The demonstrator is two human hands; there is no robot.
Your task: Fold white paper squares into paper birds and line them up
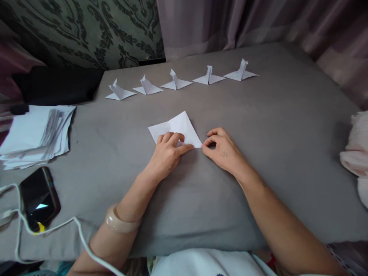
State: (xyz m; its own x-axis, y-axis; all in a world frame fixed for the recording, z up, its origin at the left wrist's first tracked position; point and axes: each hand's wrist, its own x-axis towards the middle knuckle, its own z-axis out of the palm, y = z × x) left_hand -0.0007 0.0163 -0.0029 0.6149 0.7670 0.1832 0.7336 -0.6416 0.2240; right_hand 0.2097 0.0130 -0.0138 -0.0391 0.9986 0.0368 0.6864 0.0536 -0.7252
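Observation:
A folded white sheet of paper [184, 124] lies on the grey cloth in front of me, one corner pointing away and another to the right. My left hand [168, 153] holds it down along its near edge, fingers curled and thumb stretched toward the right corner. At that right corner, the thumb and index finger of my right hand [222, 149] pinch the tip. The near edge is partly hidden under my left hand. Beyond the sheet stand several folded paper figures in a row, among them a left one [118, 92] and a right one [242, 72].
A stack of white paper [23, 132] lies at the left, with a black folded item [57, 86] behind it. Nearer are a dark phone [40, 195] and a white cable [77, 226] running past my left forearm. Pale pink fabric [358, 149] sits at the right edge.

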